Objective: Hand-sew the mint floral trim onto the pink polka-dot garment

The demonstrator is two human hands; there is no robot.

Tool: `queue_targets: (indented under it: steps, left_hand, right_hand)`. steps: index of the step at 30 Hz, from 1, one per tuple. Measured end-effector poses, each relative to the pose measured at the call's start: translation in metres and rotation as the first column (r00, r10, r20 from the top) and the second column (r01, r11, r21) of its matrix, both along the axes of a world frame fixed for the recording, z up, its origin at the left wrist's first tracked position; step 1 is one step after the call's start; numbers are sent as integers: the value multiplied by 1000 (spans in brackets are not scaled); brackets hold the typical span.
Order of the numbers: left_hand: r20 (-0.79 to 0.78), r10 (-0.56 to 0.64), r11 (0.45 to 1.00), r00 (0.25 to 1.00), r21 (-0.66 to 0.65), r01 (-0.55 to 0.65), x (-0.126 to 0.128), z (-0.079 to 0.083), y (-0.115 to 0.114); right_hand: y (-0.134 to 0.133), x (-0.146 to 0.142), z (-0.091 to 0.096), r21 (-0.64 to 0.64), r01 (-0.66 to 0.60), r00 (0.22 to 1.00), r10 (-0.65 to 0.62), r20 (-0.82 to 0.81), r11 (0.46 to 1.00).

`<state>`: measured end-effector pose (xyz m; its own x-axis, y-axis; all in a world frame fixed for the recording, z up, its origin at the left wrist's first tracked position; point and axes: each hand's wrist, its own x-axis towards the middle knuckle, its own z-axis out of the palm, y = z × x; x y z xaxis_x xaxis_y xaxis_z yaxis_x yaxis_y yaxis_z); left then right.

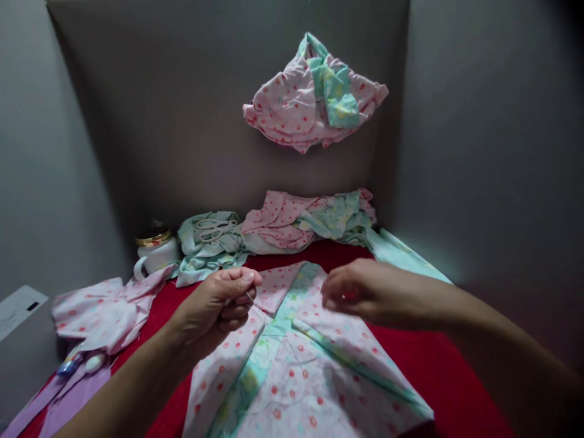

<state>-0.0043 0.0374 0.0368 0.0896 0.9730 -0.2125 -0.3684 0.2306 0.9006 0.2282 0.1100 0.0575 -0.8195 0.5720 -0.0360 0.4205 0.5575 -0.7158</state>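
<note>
My left hand point(223, 302) is closed in a pinch above the cloth. A thin light strand of thread point(256, 305) runs down from its fingertips; whether a needle is there too I cannot tell. My right hand point(353, 286) is raised to the right with curled fingers, blurred by motion, and anything in its fingertips is too small to make out. Below both hands lies pieced cloth point(314, 401), pink dotted panels joined by green floral strips. Fine thread point(278, 336) lies loosely across its middle.
A red cover point(449, 371) lies under the cloth. Folded fabric point(292, 222), white-handled scissors point(216, 229) and a white mug point(157, 254) line the back. At left are dotted cloth point(103, 310) and purple material point(75, 404). A dotted fabric piece point(292, 103) hangs ahead between grey walls.
</note>
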Motion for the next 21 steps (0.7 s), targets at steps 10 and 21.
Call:
queue_targets:
  steps: [10, 21]
  left_hand:
    - [-55, 129, 974, 990, 196, -115, 17, -11, -5]
    - [-10, 151, 966, 988, 213, -145, 18, -11, -4]
  right_hand:
    - [-9, -56, -41, -478, -8, 939, -157, -305, 878]
    - [-24, -66, -59, -755, -166, 931, -152, -333, 634]
